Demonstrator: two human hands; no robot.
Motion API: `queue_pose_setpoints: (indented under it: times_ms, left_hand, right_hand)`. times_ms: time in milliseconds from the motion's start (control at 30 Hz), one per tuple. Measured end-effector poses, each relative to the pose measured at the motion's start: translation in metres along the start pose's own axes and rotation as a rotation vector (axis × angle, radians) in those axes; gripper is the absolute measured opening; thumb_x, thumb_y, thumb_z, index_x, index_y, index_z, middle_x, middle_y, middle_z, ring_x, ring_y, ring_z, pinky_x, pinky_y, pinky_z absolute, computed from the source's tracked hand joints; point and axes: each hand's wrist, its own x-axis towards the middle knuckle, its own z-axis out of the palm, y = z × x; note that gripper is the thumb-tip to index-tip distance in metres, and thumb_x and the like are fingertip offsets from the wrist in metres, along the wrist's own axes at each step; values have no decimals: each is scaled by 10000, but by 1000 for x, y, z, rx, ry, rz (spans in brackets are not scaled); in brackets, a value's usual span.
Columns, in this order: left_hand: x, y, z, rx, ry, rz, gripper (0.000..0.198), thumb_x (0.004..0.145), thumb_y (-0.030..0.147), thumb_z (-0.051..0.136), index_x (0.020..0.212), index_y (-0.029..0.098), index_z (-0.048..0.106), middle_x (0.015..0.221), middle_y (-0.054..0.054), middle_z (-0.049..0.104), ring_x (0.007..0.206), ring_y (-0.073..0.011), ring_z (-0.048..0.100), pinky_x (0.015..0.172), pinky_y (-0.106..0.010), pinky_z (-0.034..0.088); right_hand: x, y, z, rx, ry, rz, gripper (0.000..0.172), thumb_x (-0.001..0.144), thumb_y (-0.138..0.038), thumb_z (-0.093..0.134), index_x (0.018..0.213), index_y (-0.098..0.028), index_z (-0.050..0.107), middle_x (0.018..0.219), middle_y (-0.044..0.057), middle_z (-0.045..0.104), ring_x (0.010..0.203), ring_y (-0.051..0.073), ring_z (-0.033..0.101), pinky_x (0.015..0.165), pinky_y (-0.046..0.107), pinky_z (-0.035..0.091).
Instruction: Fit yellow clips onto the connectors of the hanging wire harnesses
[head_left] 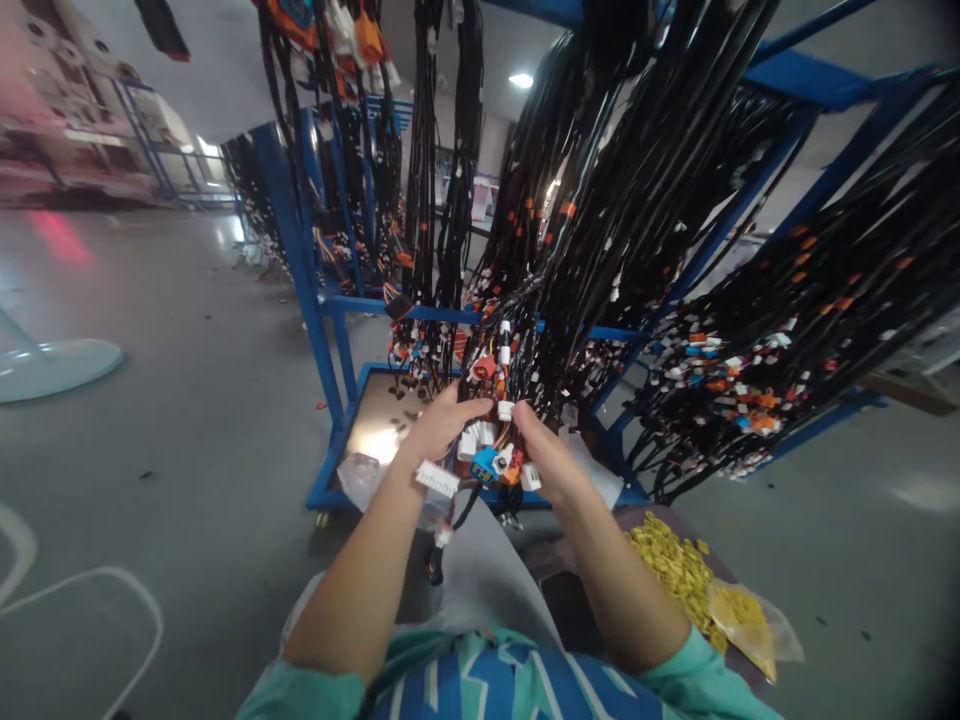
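Observation:
My left hand and my right hand are closed around the end of a black wire bundle, one on each side. Between my two thumbs sits a small white connector. Just below it a blue connector and an orange connector stick out. A long white connector hangs by my left wrist, and a red one lies above my thumbs. My fingers behind the bundle are mostly hidden.
A blue metal rack holds thick black cable bundles with connectors. Many yellow parts lie low at the right, beside a plastic bag. A round pale stand base is on the floor at the left.

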Motion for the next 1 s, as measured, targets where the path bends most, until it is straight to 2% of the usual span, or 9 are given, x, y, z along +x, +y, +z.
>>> queue_pose_setpoints:
  times_ms: [133,233,367,467,600,733,833,900,1000]
  left_hand:
    - [7,-2,-8,110,-28,-16,496,546,172,777,1025,146,648,743,-19,697,674,-175,620,657,-275,450]
    - [13,-4,-15,150,-19,-81,393,549,234,753,922,143,671,668,-2,668,601,-156,579,592,-257,421]
    - [21,0,-30,260,6,-98,328,540,158,677,868,151,670,612,25,630,573,-144,551,568,-246,404]
    - [23,8,-41,256,-9,-172,342,523,145,629,864,143,660,585,25,607,550,-147,539,541,-250,381]
    - [21,24,-54,244,-54,-262,276,495,137,604,768,149,643,567,29,574,527,-127,491,526,-246,350]
    - [14,57,-72,279,-71,-301,310,487,130,568,789,159,632,622,35,584,592,-131,494,577,-253,372]
    - [6,92,-90,345,-126,-261,467,499,138,584,964,160,623,767,24,635,777,-179,548,725,-283,415]
    - [-3,121,-98,445,-176,-220,530,534,146,578,1063,164,599,854,10,652,877,-203,549,780,-296,422]
    - [-22,172,-100,649,-259,-134,515,584,141,559,1097,158,596,942,-20,666,941,-221,547,810,-300,436]
  right_hand:
    - [12,6,3,-357,-1,-222,520,760,-664,532,1011,-221,636,1171,78,623,1287,224,419,1121,361,258]
    - [22,7,3,-596,8,-298,537,768,-690,481,958,-218,651,1140,100,621,1226,274,455,1100,405,244]
    - [36,2,-5,-799,29,-249,435,770,-645,510,843,-238,645,960,88,658,962,278,570,888,390,399]
    - [50,-12,-11,-915,44,-237,497,785,-681,434,669,-223,588,680,54,611,673,220,543,659,328,405]
    - [81,-46,-10,-1023,74,-450,507,850,-612,384,576,-208,522,619,44,568,613,188,526,602,314,412]
    - [117,-95,-2,-1169,191,-817,228,826,-414,558,927,-225,636,1048,105,611,976,251,579,784,379,494]
    - [138,-135,13,-1405,173,-1031,345,825,-314,558,1162,-241,578,1199,126,556,1120,286,529,889,457,471]
    - [148,-158,31,-1632,85,-1105,415,804,-247,574,1218,-251,552,1276,120,535,1192,313,487,970,513,396]
    - [160,-185,67,-1872,-171,-1128,512,745,-146,587,1242,-257,534,1284,91,568,1209,311,493,1023,546,308]
